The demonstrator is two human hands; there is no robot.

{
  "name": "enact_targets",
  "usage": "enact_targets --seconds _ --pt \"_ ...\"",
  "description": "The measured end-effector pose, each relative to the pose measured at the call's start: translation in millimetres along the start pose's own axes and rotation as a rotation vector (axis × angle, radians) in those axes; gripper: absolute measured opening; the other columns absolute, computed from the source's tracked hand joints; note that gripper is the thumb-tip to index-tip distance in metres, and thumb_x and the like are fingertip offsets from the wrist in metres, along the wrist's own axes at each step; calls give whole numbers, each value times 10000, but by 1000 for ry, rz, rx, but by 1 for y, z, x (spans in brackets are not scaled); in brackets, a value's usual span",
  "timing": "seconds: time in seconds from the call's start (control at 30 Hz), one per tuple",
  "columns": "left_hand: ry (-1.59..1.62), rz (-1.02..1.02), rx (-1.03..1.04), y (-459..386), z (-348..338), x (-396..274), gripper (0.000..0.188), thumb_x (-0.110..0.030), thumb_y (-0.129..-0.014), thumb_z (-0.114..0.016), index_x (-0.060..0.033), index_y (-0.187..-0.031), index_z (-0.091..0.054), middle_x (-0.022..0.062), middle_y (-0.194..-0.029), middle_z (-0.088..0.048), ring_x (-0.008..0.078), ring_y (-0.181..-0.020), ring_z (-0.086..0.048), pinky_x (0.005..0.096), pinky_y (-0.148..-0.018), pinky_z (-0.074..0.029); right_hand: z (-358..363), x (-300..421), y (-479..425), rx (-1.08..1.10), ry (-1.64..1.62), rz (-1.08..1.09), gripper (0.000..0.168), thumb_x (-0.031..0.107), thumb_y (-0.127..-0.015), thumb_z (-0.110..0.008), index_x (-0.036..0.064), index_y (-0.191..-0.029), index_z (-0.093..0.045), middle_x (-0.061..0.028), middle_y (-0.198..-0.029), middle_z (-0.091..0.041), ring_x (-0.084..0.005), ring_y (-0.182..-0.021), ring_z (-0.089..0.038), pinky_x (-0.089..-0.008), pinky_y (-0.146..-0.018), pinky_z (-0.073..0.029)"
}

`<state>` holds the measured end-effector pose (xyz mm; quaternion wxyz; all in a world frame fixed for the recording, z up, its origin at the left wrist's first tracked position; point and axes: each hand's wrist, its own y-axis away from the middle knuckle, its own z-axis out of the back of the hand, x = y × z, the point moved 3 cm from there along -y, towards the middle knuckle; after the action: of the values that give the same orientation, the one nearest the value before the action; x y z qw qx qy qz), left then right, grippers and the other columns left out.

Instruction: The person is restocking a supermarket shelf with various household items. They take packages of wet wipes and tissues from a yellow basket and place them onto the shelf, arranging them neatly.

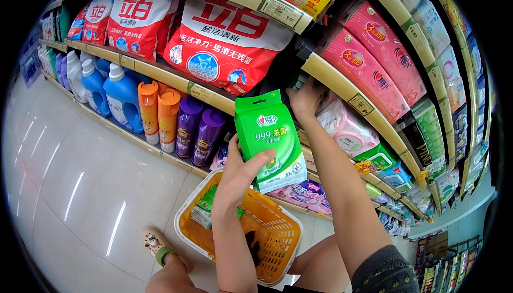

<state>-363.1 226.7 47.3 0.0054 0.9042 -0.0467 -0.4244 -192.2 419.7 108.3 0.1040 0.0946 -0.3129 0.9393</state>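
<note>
My left hand [236, 172] grips a green and white soft pack of wet wipes [280, 132] by its lower left side, thumb across the front. The pack is upright, its printed face toward me. My right hand [306, 97] reaches into the shelf bay under a cream shelf edge [344, 82]. Its fingertips are in shadow, so what they touch is hidden. Just right of it lies a white and pink wipes pack [346, 128]. Below my forearms a yellow plastic shopping basket [291, 225] stands on the floor, with green and white packs [205, 212] inside.
Large red and white detergent bags [224, 44] fill the left shelf. Beneath them stand blue bottles [122, 102], orange spray cans [167, 118] and purple ones [206, 134]. Pink tissue packs [366, 68] sit above my right arm. My foot in a clog [158, 245] is beside the basket.
</note>
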Motion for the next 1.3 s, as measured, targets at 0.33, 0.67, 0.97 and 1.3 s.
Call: enact_targets --seconds 0.33,0.67,0.97,1.3 --pt "1 2 8 1 -5 7 807 -277 -744 -720 29 -1355 -290 143 -1187 -516 208 -1075 -517 321 -949 -387 6 -2 0 -2 -77 165 953 272 -623 -784 75 -1402 -273 -278 -1411 -266 -476 -1286 -271 -531 -1064 -257" --pt "35 12 21 1 -6 1 918 -272 -724 -750 59 -1383 -205 171 -1190 -513 214 -1067 -530 322 -946 -398 8 2 11 26 -154 217 983 286 -585 -759 117 -1423 -274 -370 -1406 -114 -519 -1306 -199 -503 -1079 -241" --pt "57 17 28 1 -5 3 899 -245 -740 -745 65 -1382 -198 170 -1192 -508 209 -1066 -527 319 -944 -399 26 0 3 -33 344 291 956 514 -665 -707 126 -1431 -285 -263 -1434 -265 -438 -1331 -243 -531 -1048 -260" --pt "75 40 42 -2 -6 1 931 -270 -732 -752 74 -1387 -186 172 -1207 -497 216 -1085 -515 324 -964 -385 18 21 -9 93 269 771 686 381 -766 -627 65 -1338 -420 -179 -1352 -438 -351 -1238 -421 -492 -1046 -306"
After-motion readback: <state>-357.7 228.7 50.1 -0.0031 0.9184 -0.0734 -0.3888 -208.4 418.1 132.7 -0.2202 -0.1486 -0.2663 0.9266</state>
